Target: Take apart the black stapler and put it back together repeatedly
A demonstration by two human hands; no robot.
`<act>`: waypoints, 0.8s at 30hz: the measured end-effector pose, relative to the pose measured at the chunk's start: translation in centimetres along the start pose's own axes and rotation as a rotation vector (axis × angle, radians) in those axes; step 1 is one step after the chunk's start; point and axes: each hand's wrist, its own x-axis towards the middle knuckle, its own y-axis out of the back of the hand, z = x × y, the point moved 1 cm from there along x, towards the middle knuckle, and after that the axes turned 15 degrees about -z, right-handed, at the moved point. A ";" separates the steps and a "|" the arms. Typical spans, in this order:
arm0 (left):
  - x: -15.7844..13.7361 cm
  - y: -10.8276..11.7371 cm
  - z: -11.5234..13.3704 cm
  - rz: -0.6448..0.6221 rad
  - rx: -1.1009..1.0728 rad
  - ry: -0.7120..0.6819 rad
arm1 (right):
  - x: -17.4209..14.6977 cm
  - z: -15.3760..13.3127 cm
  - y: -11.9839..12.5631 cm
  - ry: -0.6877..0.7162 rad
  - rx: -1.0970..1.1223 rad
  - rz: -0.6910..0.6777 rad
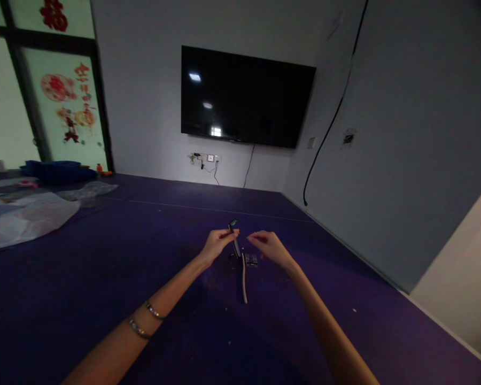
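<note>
My left hand (218, 244) is closed around a slim dark object (236, 247) with an angled, greenish-dark top end; its exact kind is not clear. It stands tilted, its lower end close to the purple surface. Just to the right, my right hand (269, 245) has its thumb and fingers pinched together, apart from the dark object. Anything between those fingertips is too small to make out. Below the hands lies a pale, slightly curved strip or cord (244, 280). A small clear packet (251, 260) with little parts rests beside it, between the two hands.
White plastic sheeting (36, 216) and a blue container (58, 171) lie at the far left. A black cable (334, 115) hangs down the right wall. The television (246, 99) is mounted on the far wall, above sockets (210, 158) with cords.
</note>
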 end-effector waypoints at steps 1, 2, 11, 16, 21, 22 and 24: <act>0.1 0.3 0.1 -0.023 -0.030 0.005 | 0.0 -0.2 -0.4 0.026 -0.044 -0.053; 0.1 0.5 0.2 -0.049 -0.054 0.011 | 0.1 -0.4 -0.7 0.058 -0.084 -0.106; 0.1 0.0 -0.4 -0.235 -0.192 0.086 | 0.8 -1.1 -3.8 0.090 -0.121 -0.112; 0.3 0.1 -1.4 -0.264 -0.119 0.087 | 0.9 -1.0 -4.5 0.056 -0.172 -0.016; 0.2 1.4 -3.6 -0.369 0.436 0.106 | 0.6 1.1 -4.5 -0.121 -0.202 0.007; 0.1 1.6 -4.2 -0.333 0.604 0.133 | 0.5 1.6 -4.5 -0.170 -0.208 0.013; -0.1 1.7 -5.3 -0.262 0.930 0.178 | 0.1 2.3 -4.7 -0.267 -0.252 0.037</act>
